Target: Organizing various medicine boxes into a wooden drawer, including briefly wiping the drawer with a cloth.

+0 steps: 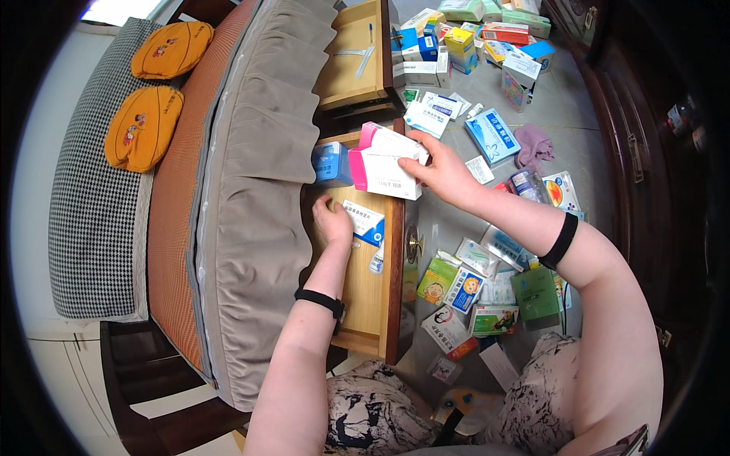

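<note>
My right hand [442,168] grips a pair of white medicine boxes with pink ends [385,168], one overlapping the other, above the far part of a pulled-out wooden drawer [359,308]. My left hand [332,219] reaches into that drawer with fingers loosely bent, and nothing shows in it. Close beside it lies a white and blue medicine box [364,222]. A blue translucent plastic case [332,163] sits at the drawer's far end, partly under the gray ruffled fabric. Against the drawer's front wall rests a small white bottle [376,261].
Beyond stands a second open drawer [348,68] with a pen and clear plastic pieces. Many medicine boxes [447,330] cover the tiled floor at right, with a blue box [492,135] and a purple cloth [533,145]. A bed with a gray ruffled skirt [256,199] borders the left.
</note>
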{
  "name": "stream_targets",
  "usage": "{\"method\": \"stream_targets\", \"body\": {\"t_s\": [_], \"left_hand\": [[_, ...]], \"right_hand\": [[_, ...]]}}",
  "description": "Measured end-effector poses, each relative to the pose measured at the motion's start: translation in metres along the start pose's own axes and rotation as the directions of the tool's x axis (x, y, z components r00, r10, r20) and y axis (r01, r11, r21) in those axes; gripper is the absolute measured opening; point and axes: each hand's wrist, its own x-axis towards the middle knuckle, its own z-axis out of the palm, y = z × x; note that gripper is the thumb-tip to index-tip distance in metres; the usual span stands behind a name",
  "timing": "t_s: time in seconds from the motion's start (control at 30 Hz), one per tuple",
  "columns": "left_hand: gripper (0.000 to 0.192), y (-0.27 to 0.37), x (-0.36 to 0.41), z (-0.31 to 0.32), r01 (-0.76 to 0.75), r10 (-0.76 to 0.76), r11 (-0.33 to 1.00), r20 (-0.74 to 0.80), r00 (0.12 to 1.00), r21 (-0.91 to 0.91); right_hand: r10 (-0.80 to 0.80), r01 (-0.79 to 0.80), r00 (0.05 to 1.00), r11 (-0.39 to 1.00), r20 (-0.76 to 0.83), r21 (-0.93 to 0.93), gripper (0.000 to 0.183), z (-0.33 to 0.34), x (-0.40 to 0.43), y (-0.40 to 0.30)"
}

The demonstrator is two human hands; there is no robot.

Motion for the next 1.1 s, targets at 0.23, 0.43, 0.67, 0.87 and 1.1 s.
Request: {"method": "stream_targets", "body": {"t_s": [0.23,0.43,0.67,0.87,1.1], "left_hand": [[0.040,-0.024,-0.002,-0.008,-0.087,0.068,0.931,0.067,0.995,0.355],[0.054,-0.043,0.006,-0.016,-0.055,-0.002,0.931,0.155,0.988,0.361],[0.044,-0.020,-0.058,0.001,-0.050,0.047,0.960,0.016,0.999,0.274],[0.035,-0.011,-0.056,-0.025,0.171,-0.188,0.900,0.002,0.982,0.402],[0.022,-0.006,-0.041,-0.045,0.008,-0.016,0.924,0.017,1.000,0.382]], "right_hand": [[0.099,-0.095,0.987,0.995,0.123,-0.044,0.057,0.011,0.001,-0.011],[0.105,-0.115,0.985,0.991,0.140,0.063,0.053,0.017,0.004,-0.008],[0.105,-0.116,0.990,0.986,0.092,0.118,0.053,0.004,0.007,0.001],[0.135,-0.140,0.983,0.990,0.128,0.031,0.057,0.018,0.009,0.000],[-0.176,0.213,0.967,0.955,0.182,-0.207,0.062,0.046,0.000,-0.004]]}}
